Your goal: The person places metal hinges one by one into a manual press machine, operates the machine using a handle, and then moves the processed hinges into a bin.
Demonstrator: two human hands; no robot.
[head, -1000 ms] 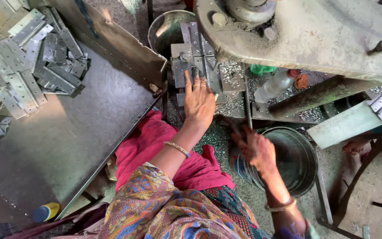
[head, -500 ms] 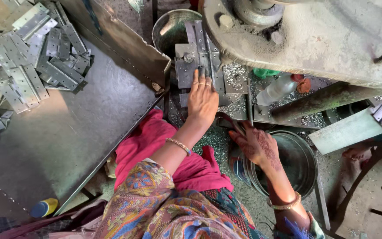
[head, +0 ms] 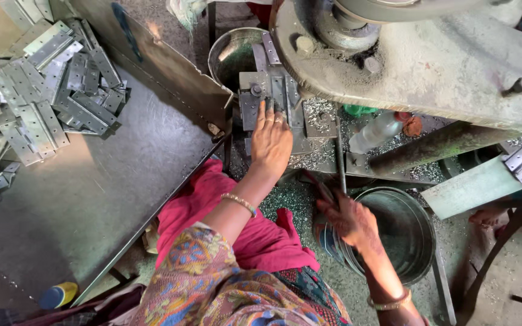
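My left hand (head: 271,142) reaches forward onto the press die (head: 255,102). Its fingers lie flat and apart, with the tips resting on a grey metal plate (head: 279,90) set in the die. My right hand (head: 350,222) is lower down, over the near rim of a round metal bucket (head: 406,235). Its fingers are curled around a short dark stick (head: 316,186) that points up and left. A thin upright rod (head: 339,157) stands just beyond that hand. Pink cloth (head: 212,211) covers my lap.
A heap of grey hinge plates (head: 37,102) lies at the far left of a steel table (head: 92,199). The heavy press body (head: 430,60) overhangs at the top right. A metal bowl (head: 231,51) sits behind the die, a plastic bottle (head: 374,133) beside it, with metal shavings around them.
My right hand has moved up and left, from over the bucket's middle to its near rim. My left hand stays on the die, with its fingers a little further forward.
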